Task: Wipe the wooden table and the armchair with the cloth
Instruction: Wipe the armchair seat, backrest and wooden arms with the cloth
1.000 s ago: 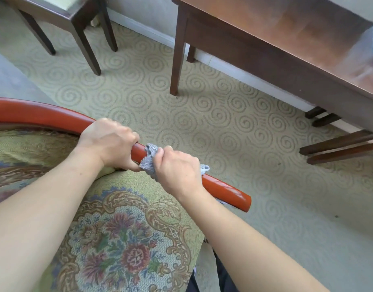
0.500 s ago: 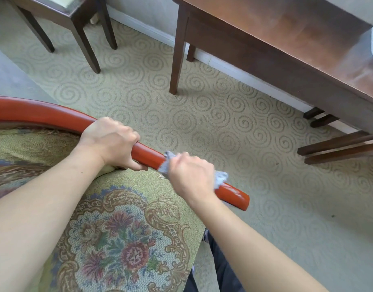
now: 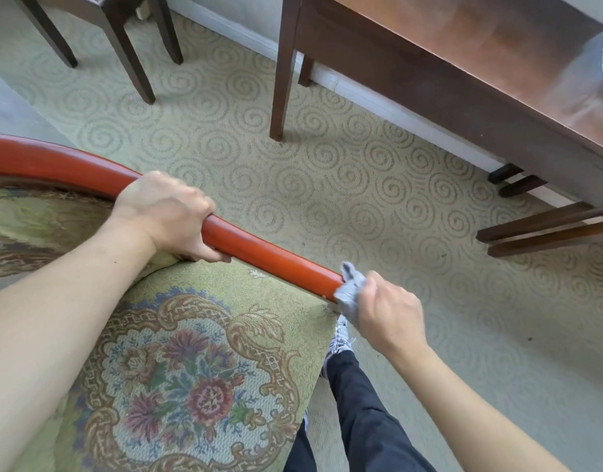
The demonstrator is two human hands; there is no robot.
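While the left hand (image 3: pixel 163 212) clasps the armrest (image 3: pixel 276 260), the right hand's (image 3: pixel 388 311) closed grip presses the cloth (image 3: pixel 349 291) against its tip.

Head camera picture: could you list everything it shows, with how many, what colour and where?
curved red-orange wooden armrest rail: one, crossing from left edge to centre.
floral tapestry armchair cushion: one, green with red and blue flowers, lower left.
small grey cloth: one, at the rail's end.
dark brown wooden table: one, upper right.
dark wooden stool: one, legs visible, upper left.
swirl-patterned carpet: one, pale green.
white skirting board: one, along the wall.
black trouser leg: one, bottom centre.
left hand: gripping the rail.
right hand: holding the cloth.
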